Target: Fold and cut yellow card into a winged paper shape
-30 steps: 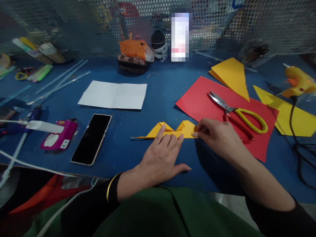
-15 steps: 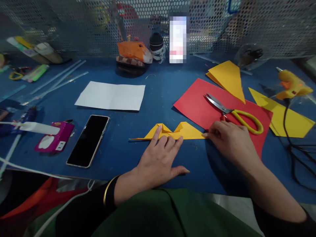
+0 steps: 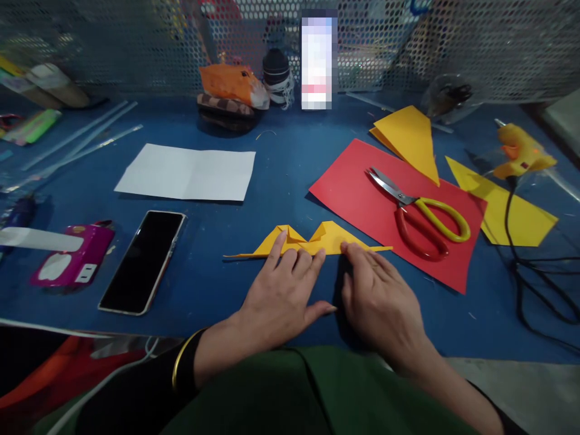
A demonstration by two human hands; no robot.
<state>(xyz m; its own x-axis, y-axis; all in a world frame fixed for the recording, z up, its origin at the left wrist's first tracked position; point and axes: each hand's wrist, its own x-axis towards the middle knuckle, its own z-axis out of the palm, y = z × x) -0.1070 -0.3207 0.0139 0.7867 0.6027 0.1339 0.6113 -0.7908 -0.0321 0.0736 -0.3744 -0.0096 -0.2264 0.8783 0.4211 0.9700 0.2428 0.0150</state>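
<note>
A folded yellow-orange paper (image 3: 333, 237) lies along the blue table in front of me, with two raised peaks and a thin pointed strip at each end. My left hand (image 3: 278, 284) is open over it, its fingertips pressing the paper down and its thumb spread to the right. Beside it, my right hand (image 3: 383, 296) rests on the right part of the paper, index fingertip against the folded strip near the right peak. Its fingers are bent but not closed around anything, and the thumb sits apart below the index finger. Some fingertips are hidden behind the hand.
Scissors (image 3: 408, 205) lie on a red sheet (image 3: 344, 181) to the right. Beyond are folded orange paper (image 3: 410, 139), a yellow sheet (image 3: 521, 217) and a yellow glue gun (image 3: 521, 154) with a black cord. Leftward lie a white sheet (image 3: 190, 175), a phone (image 3: 145, 260) and a purple box (image 3: 72, 254).
My right hand has moved left from the paper's right tip to beside the right peak, uncovering that tip and the scissors' red handle. My left hand stays on the paper. The view has shifted slightly.
</note>
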